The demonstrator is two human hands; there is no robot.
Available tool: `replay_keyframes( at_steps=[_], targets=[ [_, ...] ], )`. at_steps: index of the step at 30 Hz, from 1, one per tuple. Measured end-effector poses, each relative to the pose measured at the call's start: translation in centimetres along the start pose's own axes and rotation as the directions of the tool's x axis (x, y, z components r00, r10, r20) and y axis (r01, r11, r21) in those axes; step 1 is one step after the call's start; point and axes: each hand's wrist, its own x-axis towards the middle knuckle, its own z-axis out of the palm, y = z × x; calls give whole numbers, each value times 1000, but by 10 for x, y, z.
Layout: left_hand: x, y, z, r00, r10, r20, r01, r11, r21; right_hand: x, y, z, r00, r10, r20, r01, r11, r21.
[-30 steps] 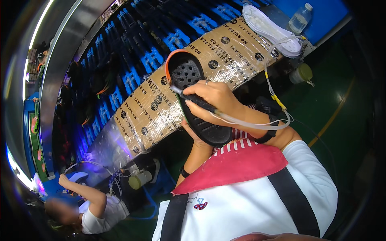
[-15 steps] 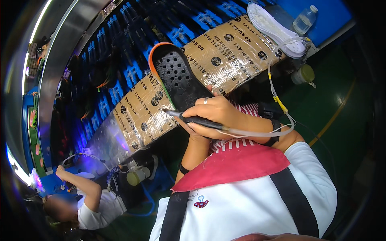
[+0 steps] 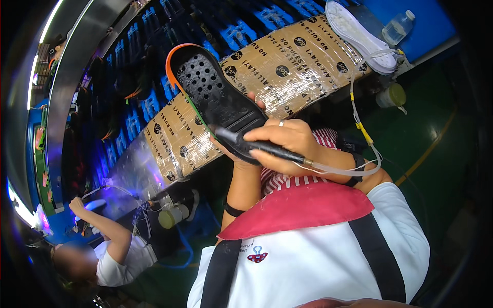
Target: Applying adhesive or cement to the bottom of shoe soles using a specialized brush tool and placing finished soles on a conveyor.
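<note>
A black shoe sole (image 3: 213, 100) with an orange and green rim and round holes at its far end is tilted in front of me, inner face up. My left hand (image 3: 226, 149) grips it from beneath; fingers show at both edges, while the palm is hidden. My right hand (image 3: 290, 141) is closed around the black handle of a tube-fed brush (image 3: 277, 150). Its blurred tip meets the sole near the left edge of the near end. From the handle's back end, a clear hose (image 3: 334, 168) runs over my right wrist.
Beyond the sole lies a film-wrapped cardboard bench top (image 3: 280, 95). At upper right are a white sole (image 3: 354, 33), a clear bottle (image 3: 398, 28) and a lidded jar (image 3: 393, 96). Dark and blue racks (image 3: 236, 33) stand behind. A co-worker's arm (image 3: 105, 226) is at lower left.
The sole has shifted left and turned, showing more of its near end. My right hand has moved slightly right and down, and the brush tip is now over the sole's inner face.
</note>
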Motion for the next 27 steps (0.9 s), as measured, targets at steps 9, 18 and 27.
replay_keyframes(
  at_steps=[9,18,27],
  targets=[
    [-1,2,12,998,20,68,-25,997,79,-11,3,7,986,67,153,-78,995,67],
    [3,8,22,999,27,36,-31,994,107,-15,0,5,979,97,181,-108,993,53],
    [9,26,28,974,-54,222,33,995,99,-6,3,-13,933,214,288,-264,954,144]
  ],
)
